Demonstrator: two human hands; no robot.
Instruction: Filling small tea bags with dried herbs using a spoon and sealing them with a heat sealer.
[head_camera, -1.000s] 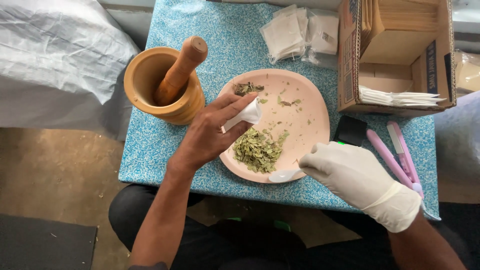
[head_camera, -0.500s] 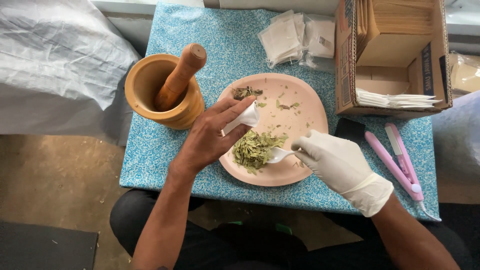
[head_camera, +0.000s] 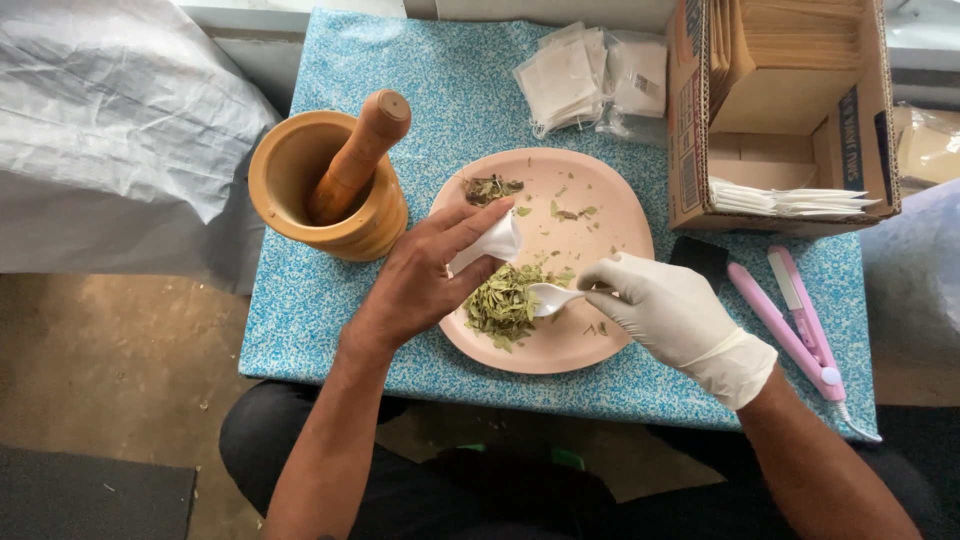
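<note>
A pink plate (head_camera: 600, 190) lies on the blue patterned table and carries a heap of crushed green leaves (head_camera: 500, 300). My left hand (head_camera: 425, 275), bare, pinches a small white paper bag (head_camera: 490, 243) just above the heap's left side. In a white glove, my right hand (head_camera: 660, 305) grips a white plastic spoon (head_camera: 548, 297). The spoon's bowl rests against the right side of the leaf heap.
A wooden mortar (head_camera: 290, 190) with a pestle (head_camera: 360, 150) stands left of the plate. Behind are stacked white paper bags (head_camera: 590, 75) and an open cardboard box (head_camera: 790, 110). A pink heat sealer (head_camera: 790, 310) and a small black device (head_camera: 705, 255) lie to the right.
My right hand has carried the spoon from the plate's front rim up and left into the leaf heap. My left hand with the bag has barely moved.
</note>
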